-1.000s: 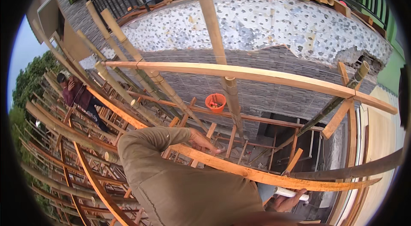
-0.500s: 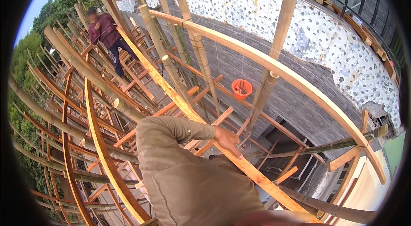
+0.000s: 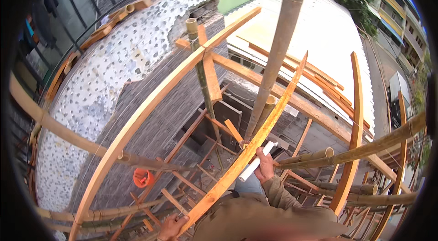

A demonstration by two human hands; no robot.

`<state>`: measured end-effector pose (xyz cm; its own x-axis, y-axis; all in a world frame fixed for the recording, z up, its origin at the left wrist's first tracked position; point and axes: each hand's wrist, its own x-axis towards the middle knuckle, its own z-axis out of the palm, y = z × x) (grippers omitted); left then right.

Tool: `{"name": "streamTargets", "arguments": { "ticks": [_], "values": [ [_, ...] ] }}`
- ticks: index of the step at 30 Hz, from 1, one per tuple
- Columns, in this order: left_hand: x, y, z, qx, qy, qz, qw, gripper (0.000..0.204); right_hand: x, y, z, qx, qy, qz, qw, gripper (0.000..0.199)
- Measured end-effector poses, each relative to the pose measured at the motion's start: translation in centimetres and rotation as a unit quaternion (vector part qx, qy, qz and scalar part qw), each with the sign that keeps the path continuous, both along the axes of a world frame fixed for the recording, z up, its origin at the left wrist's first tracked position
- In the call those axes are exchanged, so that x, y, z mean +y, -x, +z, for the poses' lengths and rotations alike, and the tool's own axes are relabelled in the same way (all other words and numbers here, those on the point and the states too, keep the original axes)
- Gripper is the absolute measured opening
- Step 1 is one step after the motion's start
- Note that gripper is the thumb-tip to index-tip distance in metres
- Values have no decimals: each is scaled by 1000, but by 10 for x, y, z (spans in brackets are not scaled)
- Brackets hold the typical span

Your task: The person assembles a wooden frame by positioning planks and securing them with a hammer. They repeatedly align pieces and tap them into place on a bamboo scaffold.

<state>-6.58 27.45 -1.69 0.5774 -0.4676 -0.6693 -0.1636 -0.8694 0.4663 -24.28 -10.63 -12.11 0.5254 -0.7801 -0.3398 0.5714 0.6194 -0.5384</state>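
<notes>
A long orange-brown wooden beam [image 3: 228, 178] slants across the middle, from the lower left up to the far right. At its near end my left hand [image 3: 171, 228] is closed on its left edge, partly cut off by the frame. My right hand [image 3: 264, 166] is beside the beam's right side, its fingers wrapped round a white tube-shaped handle [image 3: 253, 165]. A small metal piece shows at the handle's upper end; what tool it is cannot be made out. Just beyond the beam stands a thick upright bamboo pole [image 3: 275, 58].
A curved wooden rail [image 3: 137, 124] runs along the left. An orange bucket [image 3: 143, 178] hangs below it, near the grey brick wall [image 3: 153, 122]. Bamboo poles [image 3: 360, 147] and timbers cross at the right. Planks [image 3: 326, 87] lie on a pale roof [image 3: 315, 22]. Deep gaps show between the timbers.
My view has swung to the right, and the person among the scaffolding is out of sight. My right hand and the white handle have come into view. My left hand stays at the beam.
</notes>
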Motion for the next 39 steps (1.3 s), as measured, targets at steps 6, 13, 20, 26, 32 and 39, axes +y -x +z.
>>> {"name": "streamTargets", "arguments": {
  "ticks": [6,13,20,26,32,39],
  "values": [
    [-6,15,7,-92,-204,12,975,76,-4,-17,-23,-67,-18,-56,996,28],
    [-27,1,7,10,-35,-46,998,72,-29,-22,-33,-11,11,-65,998,41],
    [-53,-7,-7,33,82,-41,995,51,-60,-23,4,5,4,-110,994,26],
    [-92,-20,-20,15,149,-89,985,49,-110,-26,18,-52,37,-127,990,25],
    [-145,-17,-24,109,201,-28,973,43,-152,-11,24,-109,48,-90,989,35],
    [-219,-15,-27,161,181,-43,969,54,-92,20,2,29,35,-63,997,52]
  ]
}}
